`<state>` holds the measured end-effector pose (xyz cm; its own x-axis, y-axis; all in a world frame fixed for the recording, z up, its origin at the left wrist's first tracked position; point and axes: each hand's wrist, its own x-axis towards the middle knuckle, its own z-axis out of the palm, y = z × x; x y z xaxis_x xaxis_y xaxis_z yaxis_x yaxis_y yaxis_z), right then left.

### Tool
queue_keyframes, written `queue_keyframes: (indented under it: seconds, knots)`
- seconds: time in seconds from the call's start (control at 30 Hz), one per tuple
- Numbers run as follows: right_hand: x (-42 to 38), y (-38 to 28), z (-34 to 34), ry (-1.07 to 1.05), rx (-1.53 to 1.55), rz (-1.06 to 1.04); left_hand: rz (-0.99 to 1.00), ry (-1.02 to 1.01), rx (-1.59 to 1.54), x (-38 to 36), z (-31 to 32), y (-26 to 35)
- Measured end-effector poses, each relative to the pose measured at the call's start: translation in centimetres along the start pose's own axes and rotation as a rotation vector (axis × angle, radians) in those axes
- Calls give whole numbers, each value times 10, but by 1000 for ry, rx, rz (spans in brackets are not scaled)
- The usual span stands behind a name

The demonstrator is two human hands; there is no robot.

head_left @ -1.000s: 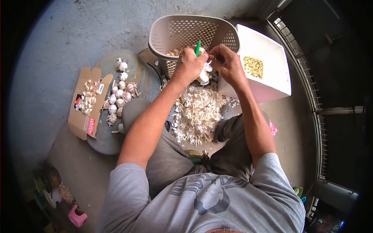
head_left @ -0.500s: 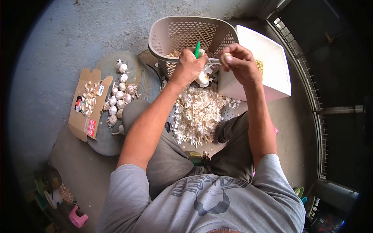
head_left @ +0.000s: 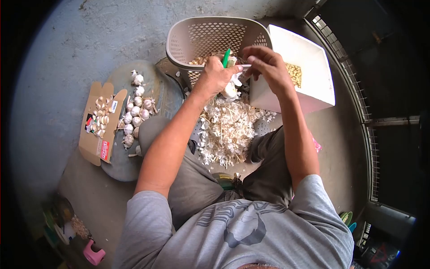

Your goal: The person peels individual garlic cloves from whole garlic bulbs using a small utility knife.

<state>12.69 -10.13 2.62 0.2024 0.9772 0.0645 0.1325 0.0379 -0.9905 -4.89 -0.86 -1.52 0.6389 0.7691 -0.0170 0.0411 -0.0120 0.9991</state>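
My left hand [head_left: 215,77] is wrapped round a green-handled tool [head_left: 226,57] and a partly peeled garlic bulb [head_left: 231,91], in front of the basket. Close to its right is my right hand [head_left: 268,67], its fingers curved toward the bulb; what is between its fingertips, if anything, is hidden. A pile of garlic skins [head_left: 226,132] lies below both hands. Behind them stands a perforated basket [head_left: 215,33] with garlic inside. A white foam box [head_left: 309,49] with peeled cloves [head_left: 293,74] is beside my right hand.
Whole garlic bulbs [head_left: 136,112] sit on a round grey surface [head_left: 168,96] at the left. A cardboard box [head_left: 92,145] with loose cloves [head_left: 101,119] lies beside them. A pink object [head_left: 93,253] is at the lower left; a metal grille [head_left: 354,89] stands at the right.
My right hand has moved slightly left, closer to my left hand. The clove seen between its fingers before no longer shows. The view has shifted a little.
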Motion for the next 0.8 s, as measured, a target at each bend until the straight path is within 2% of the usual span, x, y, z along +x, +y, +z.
queue_keyframes:
  seconds: [0.03,0.17,0.27,0.4,0.47,0.53,0.6,0.67,0.7,0.8]
  knots:
    - [-2,1,5,-74,-78,16,50,-3,29,4,-1,-4]
    - [-5,2,27,-80,-137,33,226,67,270,-12,4,13]
    - [-2,7,23,-91,-59,18,172,-33,191,-12,2,17]
    - [-2,12,20,-69,138,-18,131,-85,-80,-5,6,1]
    - [-2,12,25,26,133,10,72,-56,-59,-9,9,11]
    - [-6,3,28,124,51,19,103,-37,-109,-11,11,9]
    - [-2,10,28,147,-39,-32,91,-6,-146,-10,14,6]
    - [1,17,29,157,-67,-69,129,62,-55,-8,15,1]
    - [-1,12,30,146,-104,-3,98,24,-35,-5,9,-5]
    - [2,20,29,199,-39,-104,85,-31,-110,-8,14,0]
